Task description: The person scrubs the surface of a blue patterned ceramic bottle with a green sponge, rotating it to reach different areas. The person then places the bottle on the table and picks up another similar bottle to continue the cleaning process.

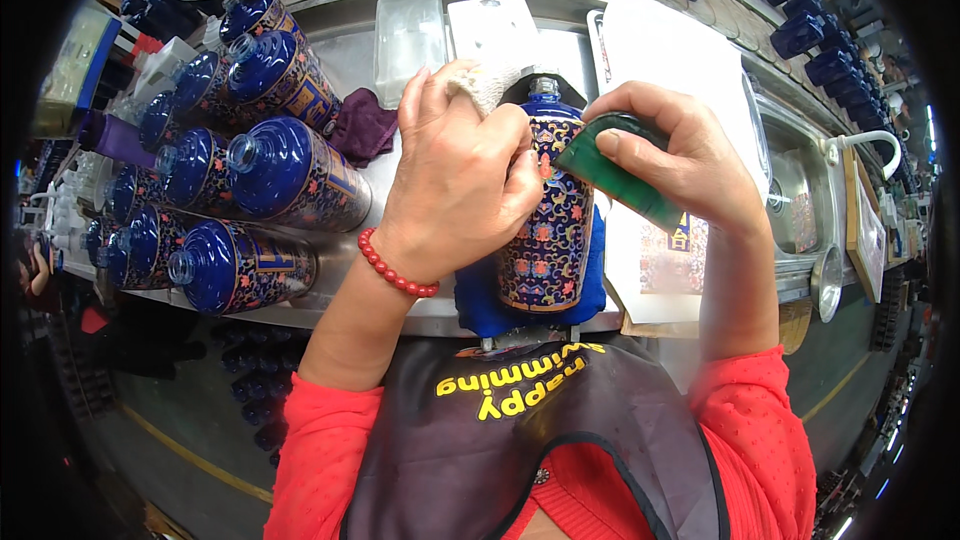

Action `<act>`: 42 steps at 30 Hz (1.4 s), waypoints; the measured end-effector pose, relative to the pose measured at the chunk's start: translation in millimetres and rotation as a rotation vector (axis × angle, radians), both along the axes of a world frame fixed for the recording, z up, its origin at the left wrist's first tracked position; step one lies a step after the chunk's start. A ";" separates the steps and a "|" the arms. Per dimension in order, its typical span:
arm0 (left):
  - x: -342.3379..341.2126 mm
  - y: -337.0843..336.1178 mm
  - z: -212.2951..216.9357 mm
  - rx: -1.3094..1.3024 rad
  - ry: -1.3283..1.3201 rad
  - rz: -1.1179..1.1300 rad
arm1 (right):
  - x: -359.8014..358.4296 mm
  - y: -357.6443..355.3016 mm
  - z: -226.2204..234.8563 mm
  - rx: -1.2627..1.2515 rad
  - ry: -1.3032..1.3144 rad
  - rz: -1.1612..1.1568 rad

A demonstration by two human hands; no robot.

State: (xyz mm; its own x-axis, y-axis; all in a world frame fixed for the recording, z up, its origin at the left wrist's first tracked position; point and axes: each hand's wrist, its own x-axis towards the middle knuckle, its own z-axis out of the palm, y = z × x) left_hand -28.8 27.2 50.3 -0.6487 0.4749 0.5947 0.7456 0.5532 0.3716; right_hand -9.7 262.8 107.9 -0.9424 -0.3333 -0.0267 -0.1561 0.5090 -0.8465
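A dark blue bottle [545,240] with a colourful flower pattern and a clear glass neck lies in front of me, its neck pointing away. Beneath it is a bright blue cloth [480,290]. My left hand [455,165], with a red bead bracelet on the wrist, is closed round a white knitted cloth [487,87]; its knuckles rest at the bottle's upper left side. In my right hand [680,155], a flat green scraper-like piece [620,175] is gripped between thumb and fingers. The edge of this piece meets the bottle's upper right side.
Several similar blue bottles [290,175] crowd the left of the metal bench, with a purple cloth [362,128] beside them. A clear plastic tray [408,35] lies ahead. White sheets [670,50] and a sink [795,185] are on the right. Dark blue caps [800,35] line the far right.
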 end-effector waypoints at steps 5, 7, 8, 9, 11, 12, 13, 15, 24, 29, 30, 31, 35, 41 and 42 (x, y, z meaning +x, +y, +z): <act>-0.7 -3.8 -9.1 0.097 -0.055 -0.022 | -1.1 -6.4 -0.5 0.024 0.010 0.010; 0.3 -4.9 -12.3 0.131 -0.080 -0.033 | -2.0 -9.6 -1.8 0.030 0.035 0.017; 1.0 -5.7 -13.6 0.147 -0.117 -0.044 | -2.3 -10.9 -2.5 0.040 0.049 0.013; 2.0 -6.8 -14.8 0.163 -0.154 -0.055 | -2.6 -11.9 -3.2 0.050 0.064 0.009; 4.8 -7.8 -17.3 0.192 -0.217 -0.063 | -2.6 -12.6 -4.3 0.057 0.065 -0.004; 6.6 -7.4 -19.1 0.206 -0.244 -0.060 | -2.3 -12.5 -4.7 0.054 0.051 -0.014; 8.7 -6.5 -21.3 0.227 -0.266 -0.052 | -1.8 -12.3 -5.1 0.040 0.067 -0.012; 14.1 0.0 -27.8 0.344 -0.336 -0.042 | 0.2 -12.0 -6.0 0.035 0.079 -0.056; 17.5 16.1 -55.4 0.713 -0.670 -0.089 | 28.8 -8.0 -17.0 0.067 0.278 -0.241; 24.6 20.1 -61.1 0.907 -0.772 -0.132 | 45.3 -14.4 -42.0 0.207 0.621 -0.185; 26.9 21.2 -61.6 0.930 -0.736 -0.128 | 49.6 -16.9 -46.8 0.224 0.580 -0.163; 28.6 19.7 -61.8 0.812 -0.598 -0.098 | 53.7 -19.2 -50.6 0.299 0.599 -0.141; 31.2 22.7 -62.4 0.854 -0.682 -0.119 | 63.9 -26.6 -57.4 0.392 0.530 -0.097; 24.9 27.1 -60.7 0.792 -0.750 -0.116 | 61.4 -31.4 -53.0 0.423 0.502 -0.103; 24.1 27.7 -60.2 0.827 -0.774 -0.132 | 61.3 -31.7 -52.4 0.423 0.500 -0.103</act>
